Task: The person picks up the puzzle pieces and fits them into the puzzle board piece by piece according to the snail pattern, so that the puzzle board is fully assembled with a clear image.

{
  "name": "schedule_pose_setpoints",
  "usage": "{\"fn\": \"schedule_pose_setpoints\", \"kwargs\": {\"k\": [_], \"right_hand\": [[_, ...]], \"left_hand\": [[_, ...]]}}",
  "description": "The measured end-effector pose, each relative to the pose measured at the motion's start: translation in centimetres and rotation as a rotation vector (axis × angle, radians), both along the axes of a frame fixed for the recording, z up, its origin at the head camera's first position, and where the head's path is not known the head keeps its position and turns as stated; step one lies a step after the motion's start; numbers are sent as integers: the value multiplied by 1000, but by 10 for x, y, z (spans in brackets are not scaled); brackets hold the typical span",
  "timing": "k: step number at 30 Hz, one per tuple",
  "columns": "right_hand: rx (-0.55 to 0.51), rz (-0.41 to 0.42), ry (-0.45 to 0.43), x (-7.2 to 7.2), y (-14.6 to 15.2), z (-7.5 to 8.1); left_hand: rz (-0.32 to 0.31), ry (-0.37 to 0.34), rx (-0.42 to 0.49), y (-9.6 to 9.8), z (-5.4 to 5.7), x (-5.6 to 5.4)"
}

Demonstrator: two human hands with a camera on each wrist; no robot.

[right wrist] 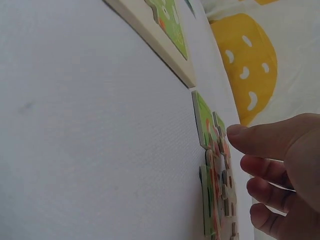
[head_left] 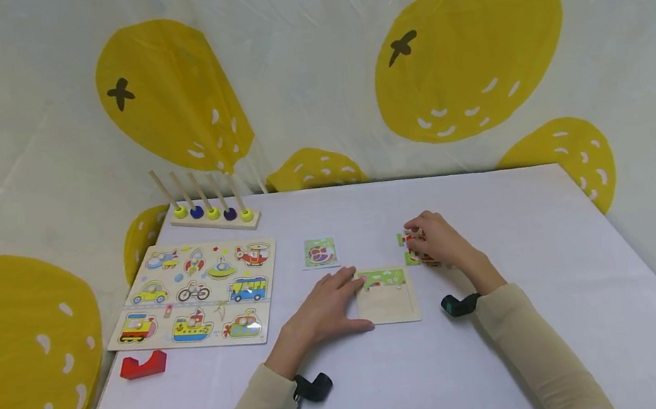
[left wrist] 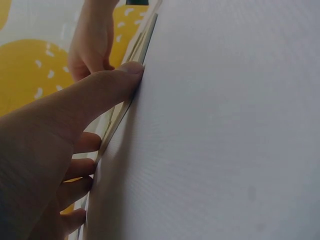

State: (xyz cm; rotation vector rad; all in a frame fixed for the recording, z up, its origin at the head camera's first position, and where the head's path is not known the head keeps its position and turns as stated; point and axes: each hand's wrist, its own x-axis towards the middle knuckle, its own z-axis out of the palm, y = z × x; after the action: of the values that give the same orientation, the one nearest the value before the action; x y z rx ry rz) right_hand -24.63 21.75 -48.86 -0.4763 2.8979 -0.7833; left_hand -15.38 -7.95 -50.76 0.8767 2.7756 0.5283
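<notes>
My left hand [head_left: 327, 310] rests at the left side of a small wooden puzzle tray [head_left: 386, 307], fingers spread, the thumb by its near corner. Along the tray's far side lies a green printed strip of puzzle [head_left: 389, 276]; the rest of its inside is bare wood. In the left wrist view the thumb [left wrist: 107, 87] touches the tray's edge. My right hand [head_left: 439, 238] is over loose puzzle pieces [right wrist: 204, 122] just right of the tray. In the right wrist view its thumb and fingers are apart, the thumb tip close to a green and red piece, with nothing pinched between them.
A square picture card [head_left: 319, 253] lies beyond my left hand. On the left are a vehicle peg puzzle board [head_left: 224, 303], a red arched block [head_left: 144, 364] and, farther back, a rack of wooden rods [head_left: 216, 223] with beads. A patterned cloth [head_left: 310, 93] hangs behind the table.
</notes>
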Motion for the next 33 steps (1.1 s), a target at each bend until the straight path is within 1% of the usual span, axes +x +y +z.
{"fn": "schedule_pose_setpoints", "kwargs": {"k": [3,7,14,20,23,27,33], "right_hand": [[30,24,15,-2,0,-2],[69,40,7,-4,-1,-3],[95,15,-43,-7,-5,-1],[119,16,-51,-8,-6,1],[127,8,-71,-9,-7,2],[125,-1,-104,-10,-9,4],[108,-21,-113,-10,-10,8]], "left_hand": [[-2,6,0,0,-1,0],[-3,13,-1,0,-2,0],[1,14,-2,0,-1,0],[2,15,-4,0,-1,1],[-1,18,-11,0,-1,0],[-2,16,-7,0,-1,-1],[-2,14,-2,0,0,0]]}}
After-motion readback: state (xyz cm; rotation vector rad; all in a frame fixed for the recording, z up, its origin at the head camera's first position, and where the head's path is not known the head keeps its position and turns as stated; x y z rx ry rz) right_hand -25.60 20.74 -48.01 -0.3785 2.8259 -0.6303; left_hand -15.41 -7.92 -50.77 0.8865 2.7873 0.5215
